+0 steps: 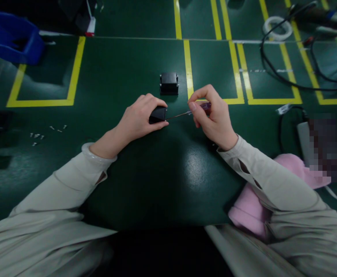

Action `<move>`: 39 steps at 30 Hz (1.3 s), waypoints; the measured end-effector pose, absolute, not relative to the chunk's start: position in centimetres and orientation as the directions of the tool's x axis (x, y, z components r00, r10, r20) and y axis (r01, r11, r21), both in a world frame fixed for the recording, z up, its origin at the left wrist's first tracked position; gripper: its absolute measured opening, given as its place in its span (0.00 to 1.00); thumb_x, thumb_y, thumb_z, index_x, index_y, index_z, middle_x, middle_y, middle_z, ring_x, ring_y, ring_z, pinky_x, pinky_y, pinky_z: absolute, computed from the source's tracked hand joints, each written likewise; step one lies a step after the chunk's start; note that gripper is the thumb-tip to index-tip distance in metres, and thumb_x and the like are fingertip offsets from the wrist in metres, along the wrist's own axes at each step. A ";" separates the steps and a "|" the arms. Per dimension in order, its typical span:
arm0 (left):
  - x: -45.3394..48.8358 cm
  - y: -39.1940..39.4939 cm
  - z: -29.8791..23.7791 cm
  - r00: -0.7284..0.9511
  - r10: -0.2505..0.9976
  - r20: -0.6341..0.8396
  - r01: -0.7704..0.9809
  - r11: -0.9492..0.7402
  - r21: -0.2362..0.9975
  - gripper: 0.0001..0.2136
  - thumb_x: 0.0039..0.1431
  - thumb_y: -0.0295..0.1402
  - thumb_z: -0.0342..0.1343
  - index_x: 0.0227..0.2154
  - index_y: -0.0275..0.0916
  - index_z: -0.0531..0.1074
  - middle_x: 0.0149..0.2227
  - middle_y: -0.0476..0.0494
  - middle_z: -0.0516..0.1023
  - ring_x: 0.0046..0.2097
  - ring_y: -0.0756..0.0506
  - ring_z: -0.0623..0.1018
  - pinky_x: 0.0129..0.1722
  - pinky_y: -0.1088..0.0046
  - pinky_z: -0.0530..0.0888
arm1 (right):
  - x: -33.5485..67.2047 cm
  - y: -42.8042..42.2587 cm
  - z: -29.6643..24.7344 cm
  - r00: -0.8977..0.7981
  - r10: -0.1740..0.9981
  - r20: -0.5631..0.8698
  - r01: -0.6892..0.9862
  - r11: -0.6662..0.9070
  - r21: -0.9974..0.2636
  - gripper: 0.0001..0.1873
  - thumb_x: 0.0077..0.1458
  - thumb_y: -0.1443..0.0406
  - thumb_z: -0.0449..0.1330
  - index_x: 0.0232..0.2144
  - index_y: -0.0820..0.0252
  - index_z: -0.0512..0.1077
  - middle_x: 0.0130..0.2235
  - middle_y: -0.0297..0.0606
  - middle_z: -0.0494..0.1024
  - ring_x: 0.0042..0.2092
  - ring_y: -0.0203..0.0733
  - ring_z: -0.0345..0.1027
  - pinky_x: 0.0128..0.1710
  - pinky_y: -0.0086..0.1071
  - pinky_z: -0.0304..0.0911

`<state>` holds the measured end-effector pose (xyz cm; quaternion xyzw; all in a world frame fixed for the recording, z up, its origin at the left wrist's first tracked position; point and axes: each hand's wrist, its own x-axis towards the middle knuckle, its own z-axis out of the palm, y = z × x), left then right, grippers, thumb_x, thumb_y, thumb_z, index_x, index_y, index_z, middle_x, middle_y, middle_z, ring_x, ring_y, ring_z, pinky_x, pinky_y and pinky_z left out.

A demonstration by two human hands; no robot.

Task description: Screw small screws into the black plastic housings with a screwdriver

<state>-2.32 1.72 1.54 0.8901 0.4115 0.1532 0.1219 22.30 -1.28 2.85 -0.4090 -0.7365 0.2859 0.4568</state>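
My left hand (pixel 142 117) is closed around a small black box (pixel 157 115), thumb on the near side and fingers on the far side. In my right hand (pixel 213 117) is a screwdriver (pixel 205 107) with a dark reddish handle, pinched between thumb and fingers. Its thin shaft points left, and the tip meets the right end of the held box near a corner. A second black box (pixel 169 83) with small bright screws at its sides stands just beyond my hands on the green table. Part of the held box is hidden by my left hand.
Several loose screws (pixel 36 135) lie at the left. A blue bin (pixel 15 38) stands at the far left. At the right are black cables (pixel 286 79), a white tape roll (pixel 278 28) and a pink cloth item (pixel 251 211) beside my right forearm. Yellow tape (pixel 41 103) marks the green table.
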 end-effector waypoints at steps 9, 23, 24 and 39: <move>-2.4 1.8 1.4 0.612 0.770 0.180 0.696 -0.632 0.339 0.19 0.62 0.43 0.59 0.52 0.39 0.69 0.50 0.39 0.73 0.52 0.37 0.73 0.51 0.58 0.72 | 22.3 -1.1 2.5 -0.226 0.845 0.485 0.335 0.535 -0.775 0.15 0.68 0.51 0.53 0.41 0.55 0.65 0.29 0.29 0.65 0.28 0.32 0.61 0.30 0.29 0.62; -2.3 1.7 1.6 0.611 0.773 0.170 0.695 -0.627 0.352 0.19 0.62 0.43 0.59 0.52 0.41 0.69 0.49 0.40 0.73 0.52 0.37 0.73 0.52 0.55 0.73 | 22.3 -1.1 2.6 -0.237 0.857 0.457 0.342 0.514 -0.787 0.18 0.67 0.48 0.51 0.41 0.55 0.65 0.29 0.30 0.66 0.28 0.32 0.62 0.30 0.30 0.64; -2.3 1.8 1.5 0.612 0.772 0.172 0.694 -0.628 0.351 0.19 0.62 0.43 0.59 0.52 0.40 0.69 0.49 0.40 0.73 0.52 0.37 0.73 0.52 0.56 0.73 | 22.3 -1.1 2.7 -0.242 0.860 0.449 0.343 0.509 -0.790 0.18 0.67 0.47 0.51 0.39 0.55 0.65 0.29 0.30 0.66 0.29 0.32 0.63 0.30 0.29 0.64; -2.4 1.9 1.3 0.608 0.774 0.180 0.702 -0.629 0.333 0.19 0.62 0.45 0.58 0.52 0.42 0.69 0.50 0.40 0.73 0.52 0.38 0.73 0.52 0.58 0.72 | 22.2 -1.2 2.6 -0.253 0.864 0.436 0.352 0.501 -0.790 0.19 0.68 0.47 0.49 0.38 0.55 0.63 0.30 0.29 0.66 0.28 0.30 0.63 0.29 0.27 0.62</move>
